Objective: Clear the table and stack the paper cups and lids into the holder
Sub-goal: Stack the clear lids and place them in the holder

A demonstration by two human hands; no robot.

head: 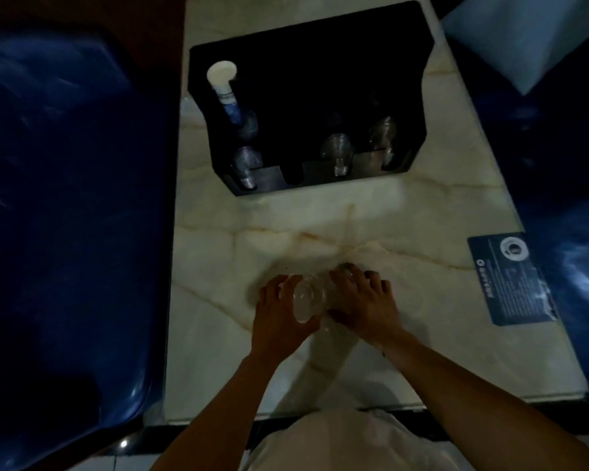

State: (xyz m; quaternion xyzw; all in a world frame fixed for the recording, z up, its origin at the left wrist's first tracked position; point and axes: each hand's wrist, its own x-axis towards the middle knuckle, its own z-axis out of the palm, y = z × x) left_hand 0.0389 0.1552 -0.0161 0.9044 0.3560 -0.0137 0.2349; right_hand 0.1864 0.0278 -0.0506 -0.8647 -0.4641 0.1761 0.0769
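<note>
Both hands meet low over the marble table (422, 212), near its front. My left hand (279, 317) grips a stack of clear plastic lids (307, 299) from the left. My right hand (364, 300) closes on the same stack from the right, fingers spread over its far end. The black holder (306, 79) stands at the back of the table. A stack of white paper cups with blue print (224, 88) leans in its left slot. Clear lids (337, 151) sit in its front slots, more clear lids (383, 134) to the right and at the left front (245, 164).
A dark blue card with a round logo (510, 277) lies at the table's right edge. Blue glossy seats (65, 215) flank the table on the left and on the right (572, 232). A pale blue cushion (524, 39) sits at the top right.
</note>
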